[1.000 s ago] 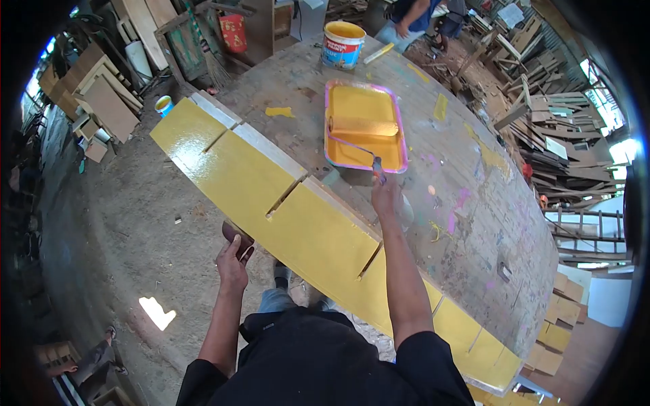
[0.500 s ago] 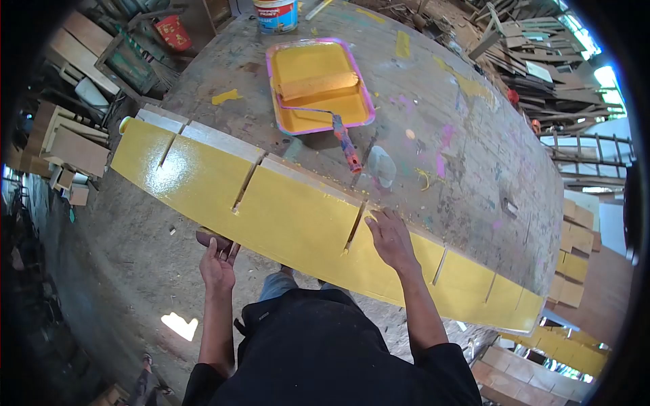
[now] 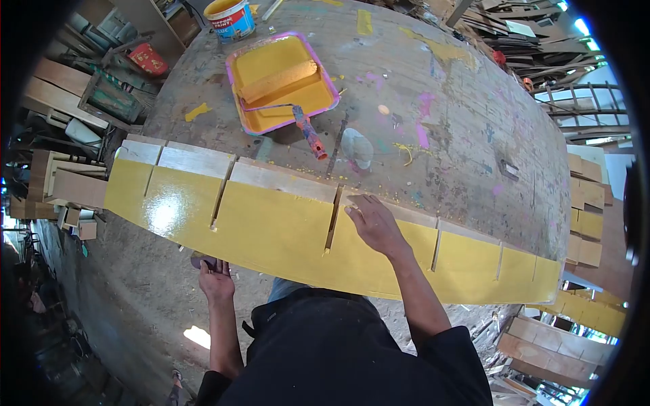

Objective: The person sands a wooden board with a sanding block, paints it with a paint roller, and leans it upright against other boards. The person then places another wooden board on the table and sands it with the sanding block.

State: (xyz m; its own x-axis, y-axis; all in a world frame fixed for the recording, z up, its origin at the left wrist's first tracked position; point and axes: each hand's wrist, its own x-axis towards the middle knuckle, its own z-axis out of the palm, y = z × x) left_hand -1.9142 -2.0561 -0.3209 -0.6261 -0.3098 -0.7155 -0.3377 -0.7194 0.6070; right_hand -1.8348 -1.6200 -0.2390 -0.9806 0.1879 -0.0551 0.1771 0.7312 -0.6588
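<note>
A long yellow-painted board (image 3: 271, 227) lies along the near edge of the worktable, with several slots cut in from its far side and a pale bare strip (image 3: 196, 159) along that side. My right hand (image 3: 376, 223) rests on the board just right of a middle slot, its fingers extended over the bare strip and holding nothing. Below the board's near edge, my left hand (image 3: 217, 281) has its fingers around a dark maroon-brown piece (image 3: 202, 261) that looks like sandpaper. The board partly hides those fingertips.
Beyond the board, a pink-rimmed paint tray (image 3: 333, 88) holds yellow paint and a paint roller (image 3: 279, 81). A paint bucket (image 3: 230, 24) stands at the table's far left. Paint marks cover the worktable (image 3: 460, 135). Timber scraps (image 3: 548, 68) are piled at the right.
The view has shifted, so the tray and bucket appear farther left and the board lies more level. More of its bare strip shows. My right hand remains near the same slot; my left still grips the maroon-brown piece.
</note>
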